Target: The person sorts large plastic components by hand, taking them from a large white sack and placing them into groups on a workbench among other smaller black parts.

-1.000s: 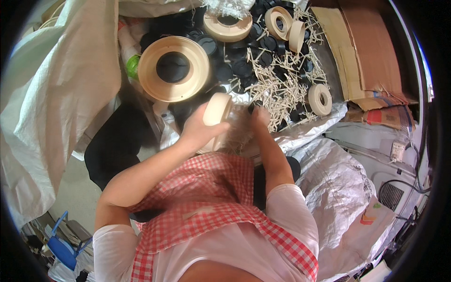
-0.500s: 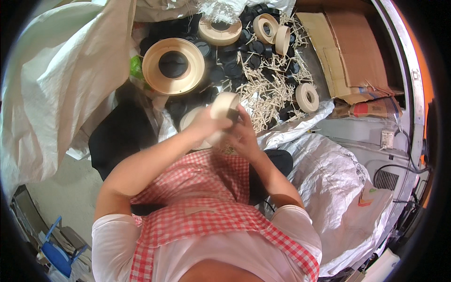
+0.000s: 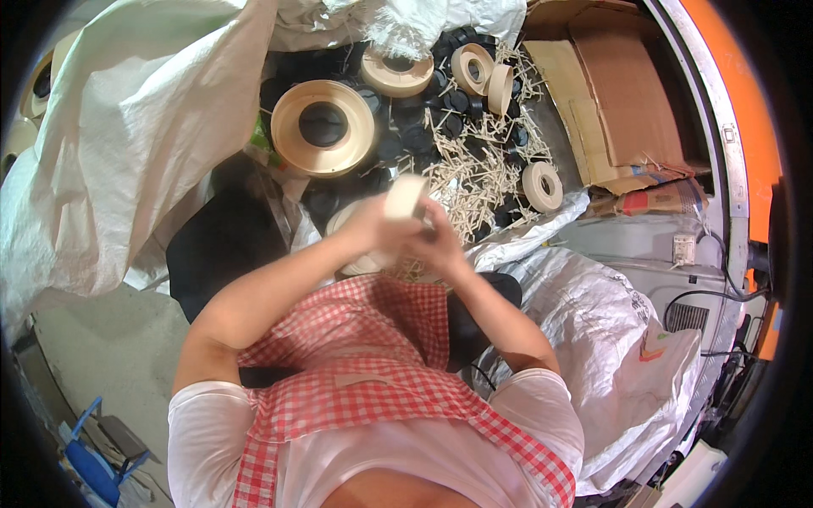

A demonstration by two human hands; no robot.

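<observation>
In front of my apron, my left hand point(image 3: 374, 227) is wrapped round a cream plastic ring point(image 3: 406, 196), held up on its side. My right hand point(image 3: 438, 243) is closed against the ring's right side, its fingers bent. Whatever those fingers hold is hidden and blurred. Below my left wrist, further cream plastic pieces point(image 3: 362, 264) lie in my lap, partly covered by my hands. Beyond my hands a large cream flanged ring point(image 3: 284, 127) rests on a pile of black round caps point(image 3: 414, 138).
Cream trimmed stubs point(image 3: 474, 182) are heaped right of the caps. More cream rings point(image 3: 542, 187) lie around them. White woven sacks point(image 3: 144, 152) hang at left and cover the right side point(image 3: 584, 339). Cardboard point(image 3: 631, 102) stands at far right; a blue stool point(image 3: 93, 461) is lower left.
The view has shifted slightly. My hands stay together at the ring, which has turned a little. A black bit seen by my right fingertips no longer shows clearly.
</observation>
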